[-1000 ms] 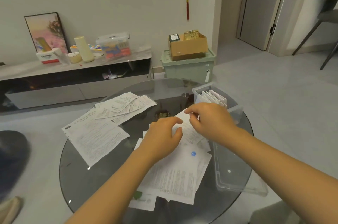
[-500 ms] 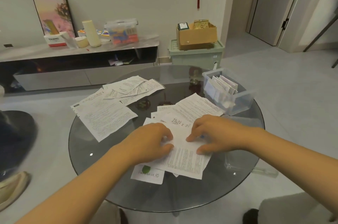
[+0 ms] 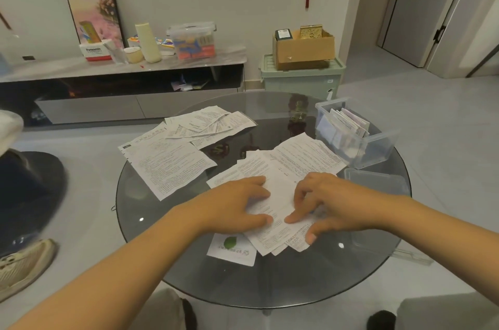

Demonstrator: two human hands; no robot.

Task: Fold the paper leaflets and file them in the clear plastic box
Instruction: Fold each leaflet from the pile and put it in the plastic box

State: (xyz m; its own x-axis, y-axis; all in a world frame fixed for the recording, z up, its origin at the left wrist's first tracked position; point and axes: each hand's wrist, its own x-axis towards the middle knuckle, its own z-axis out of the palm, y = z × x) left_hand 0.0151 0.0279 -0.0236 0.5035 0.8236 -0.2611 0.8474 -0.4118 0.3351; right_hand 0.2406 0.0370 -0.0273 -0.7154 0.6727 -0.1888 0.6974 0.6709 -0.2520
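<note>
Your left hand (image 3: 237, 205) and right hand (image 3: 328, 203) were up by the clear plastic box (image 3: 359, 138) a sec ago, pinching the leaflet (image 3: 278, 194) in the air. They've since dropped toward you; leaflet's now flat on the glass table (image 3: 151, 224) w/ fingers spread (pressing it down) atop the pile.

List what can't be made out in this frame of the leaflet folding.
- Head view: print on the leaflet under both hands is too small to read.
- Whether it is creased yet: left hand and right hand cover the middle.
- Count of folded leaflets in the clear plastic box: they overlap behind the wall.
- Sheets lower in the pile: covered by the top leaflet.
</note>
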